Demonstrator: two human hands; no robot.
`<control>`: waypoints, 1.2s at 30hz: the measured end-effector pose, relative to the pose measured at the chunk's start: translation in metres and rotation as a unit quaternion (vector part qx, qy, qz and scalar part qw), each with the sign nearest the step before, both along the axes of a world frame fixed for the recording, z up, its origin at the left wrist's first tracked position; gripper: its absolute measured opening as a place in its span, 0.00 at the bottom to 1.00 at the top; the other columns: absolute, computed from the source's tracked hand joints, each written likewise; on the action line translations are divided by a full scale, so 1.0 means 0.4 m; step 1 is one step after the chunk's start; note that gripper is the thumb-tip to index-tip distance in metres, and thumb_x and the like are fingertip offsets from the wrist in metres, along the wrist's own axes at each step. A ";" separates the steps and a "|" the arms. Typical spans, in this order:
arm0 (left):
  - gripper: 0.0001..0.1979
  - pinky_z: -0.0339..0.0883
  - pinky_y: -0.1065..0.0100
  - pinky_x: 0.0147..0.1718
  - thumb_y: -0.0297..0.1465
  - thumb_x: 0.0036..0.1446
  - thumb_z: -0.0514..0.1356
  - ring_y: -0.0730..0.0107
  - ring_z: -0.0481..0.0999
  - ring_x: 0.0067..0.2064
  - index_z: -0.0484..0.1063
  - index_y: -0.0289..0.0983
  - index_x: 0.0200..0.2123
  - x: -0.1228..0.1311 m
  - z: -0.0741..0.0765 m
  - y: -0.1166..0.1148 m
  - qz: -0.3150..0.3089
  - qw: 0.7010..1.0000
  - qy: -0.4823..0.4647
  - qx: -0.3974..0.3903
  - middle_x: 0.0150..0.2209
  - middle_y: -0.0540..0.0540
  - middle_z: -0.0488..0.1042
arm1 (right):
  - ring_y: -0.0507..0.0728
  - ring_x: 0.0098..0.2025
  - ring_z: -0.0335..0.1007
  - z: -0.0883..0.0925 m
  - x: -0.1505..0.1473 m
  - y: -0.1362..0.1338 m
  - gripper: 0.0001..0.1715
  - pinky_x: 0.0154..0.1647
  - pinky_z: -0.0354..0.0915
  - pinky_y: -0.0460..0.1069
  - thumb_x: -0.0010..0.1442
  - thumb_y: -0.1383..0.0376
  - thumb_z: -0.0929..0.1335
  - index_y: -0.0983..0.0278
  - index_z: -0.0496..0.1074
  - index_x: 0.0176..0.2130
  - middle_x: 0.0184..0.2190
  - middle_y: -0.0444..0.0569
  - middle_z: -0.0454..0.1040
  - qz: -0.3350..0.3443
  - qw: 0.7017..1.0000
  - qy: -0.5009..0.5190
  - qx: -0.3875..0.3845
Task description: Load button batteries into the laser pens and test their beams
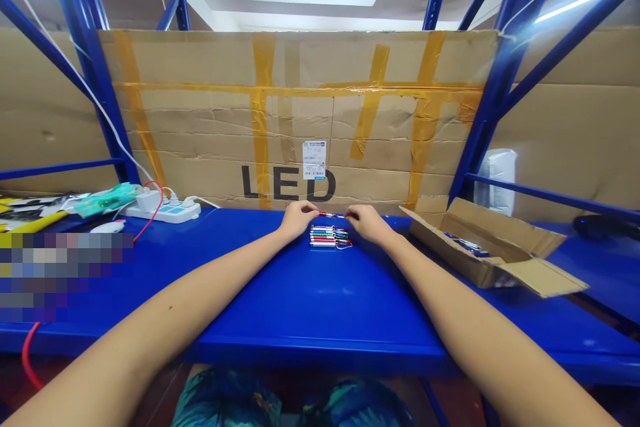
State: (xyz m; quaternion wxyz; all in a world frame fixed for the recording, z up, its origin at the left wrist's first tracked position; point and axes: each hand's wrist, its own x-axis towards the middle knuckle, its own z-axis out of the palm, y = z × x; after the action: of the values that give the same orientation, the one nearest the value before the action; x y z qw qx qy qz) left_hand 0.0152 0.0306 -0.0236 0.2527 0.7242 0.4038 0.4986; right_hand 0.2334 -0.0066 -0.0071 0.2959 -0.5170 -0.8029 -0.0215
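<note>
Blue-green cloth [225,400]: covers our knees, below the near edge of the bench [310,310].
Pen row [327,240]: silver, red, green and blue pens lie side by side beyond the middle of the bench, silver nearest us.
Red pen [327,215]: we have it just past that row, stretched between our hands, towards the bench's far edge.
Left hand [299,219]: its grip is pinched closed on the red pen's left end.
Right hand [367,221]: its grip is drawn closed at the right end; we cannot make out each fingertip.
Open carton [493,275]: sits at our right, towards the bench's far right corner, flaps spread, more pens [467,245] inside.
Power strip [173,213]: white, near the far left corner.
Cardboard panel [210,127]: stands behind the far edge, taped, printed LED.
</note>
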 end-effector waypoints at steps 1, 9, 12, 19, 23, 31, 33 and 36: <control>0.02 0.69 0.63 0.41 0.27 0.51 0.64 0.66 0.77 0.35 0.77 0.34 0.30 -0.003 -0.002 0.005 0.011 1.000 0.012 0.007 0.31 0.44 0.79 | 0.55 0.38 0.71 -0.001 -0.002 0.001 0.11 0.39 0.60 0.46 0.60 0.71 0.64 0.66 0.76 0.35 0.36 0.51 0.78 -0.004 1.000 -0.016 0.005; 0.03 0.68 0.65 0.42 0.27 0.50 0.64 0.65 0.77 0.39 0.78 0.34 0.31 -0.008 -0.017 0.048 0.012 0.998 0.061 -0.022 0.34 0.44 0.80 | 0.56 0.42 0.71 -0.021 -0.015 0.022 0.10 0.42 0.60 0.46 0.60 0.71 0.64 0.65 0.75 0.36 0.40 0.52 0.78 -0.050 0.997 -0.053 -0.007; 0.03 0.68 0.65 0.40 0.26 0.49 0.64 0.65 0.77 0.38 0.78 0.34 0.30 0.002 -0.023 0.067 0.011 0.997 0.073 -0.034 0.33 0.44 0.80 | 0.56 0.42 0.71 -0.031 -0.011 0.030 0.10 0.42 0.60 0.46 0.60 0.72 0.64 0.65 0.75 0.36 0.39 0.52 0.79 -0.059 0.997 -0.050 -0.013; 0.04 0.69 0.66 0.38 0.27 0.48 0.64 0.65 0.77 0.36 0.78 0.35 0.29 0.011 -0.035 0.088 -0.005 0.992 0.106 -0.063 0.31 0.45 0.79 | 0.56 0.40 0.72 -0.049 -0.002 0.041 0.10 0.40 0.60 0.46 0.58 0.71 0.65 0.64 0.76 0.37 0.38 0.51 0.79 -0.065 0.996 -0.043 -0.036; 0.03 0.69 0.67 0.39 0.26 0.47 0.63 0.65 0.77 0.37 0.78 0.36 0.27 0.012 -0.035 0.088 -0.012 0.990 0.119 -0.069 0.32 0.46 0.79 | 0.55 0.41 0.72 -0.050 -0.001 0.044 0.09 0.40 0.60 0.45 0.58 0.70 0.66 0.63 0.76 0.35 0.39 0.50 0.79 -0.051 0.997 -0.044 -0.047; 0.06 0.69 0.67 0.40 0.27 0.48 0.60 0.64 0.77 0.37 0.77 0.36 0.27 0.012 -0.037 0.086 -0.007 0.988 0.144 -0.061 0.32 0.46 0.80 | 0.55 0.38 0.72 -0.042 -0.007 0.035 0.10 0.37 0.60 0.45 0.60 0.68 0.65 0.64 0.77 0.33 0.36 0.51 0.79 -0.035 0.996 -0.043 -0.071; 0.06 0.69 0.67 0.40 0.27 0.49 0.60 0.64 0.77 0.38 0.78 0.36 0.28 0.013 -0.037 0.087 -0.001 0.987 0.152 -0.055 0.33 0.45 0.80 | 0.55 0.39 0.72 -0.039 -0.009 0.033 0.11 0.38 0.60 0.45 0.61 0.67 0.64 0.64 0.77 0.33 0.37 0.51 0.79 -0.032 0.996 -0.040 -0.074; 0.07 0.70 0.67 0.41 0.29 0.51 0.59 0.64 0.77 0.39 0.77 0.36 0.30 0.006 -0.036 0.089 0.008 0.984 0.174 -0.039 0.35 0.45 0.80 | 0.55 0.41 0.72 -0.036 -0.008 0.032 0.13 0.41 0.60 0.45 0.63 0.66 0.63 0.64 0.77 0.36 0.39 0.51 0.79 -0.034 0.996 -0.032 -0.080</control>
State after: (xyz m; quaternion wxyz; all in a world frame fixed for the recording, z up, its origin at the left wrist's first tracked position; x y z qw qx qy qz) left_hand 0.0175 0.0664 -0.0382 0.2028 0.7863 0.4666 0.3506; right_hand 0.2302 0.0062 -0.0213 0.2266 -0.5653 -0.7930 0.0156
